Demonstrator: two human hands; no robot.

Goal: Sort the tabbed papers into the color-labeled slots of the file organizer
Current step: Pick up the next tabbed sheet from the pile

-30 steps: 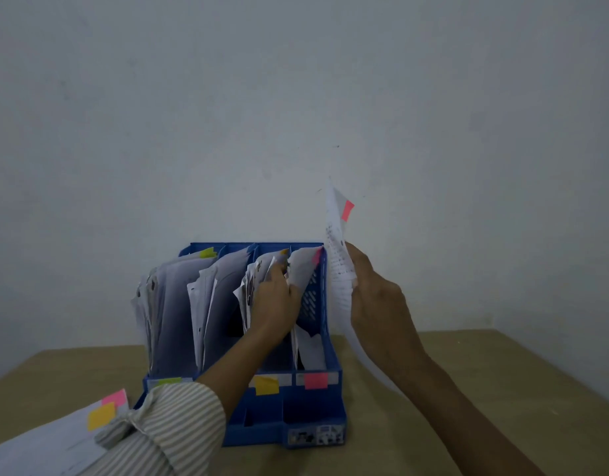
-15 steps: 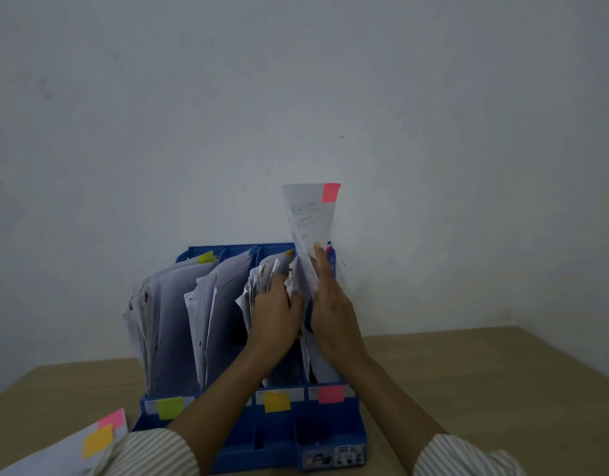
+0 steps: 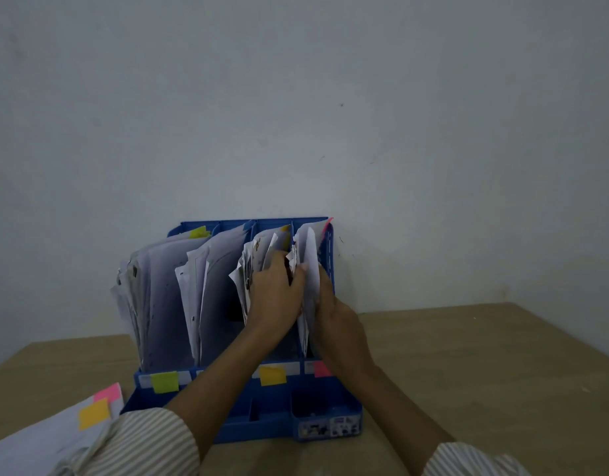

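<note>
Fingers [image 3: 304, 271] of both hands now pinch the pink-tabbed paper [image 3: 311, 255], lowered fully into the organizer's [image 3: 272, 424] rightmost slot.

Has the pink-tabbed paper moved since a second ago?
Yes. The pink-tabbed paper went left and down, from outside the file organizer into its pink-labeled slot.

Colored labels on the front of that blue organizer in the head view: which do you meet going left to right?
On the organizer: green label → yellow label → pink label. The second slot's label is hidden behind the left arm.
</note>
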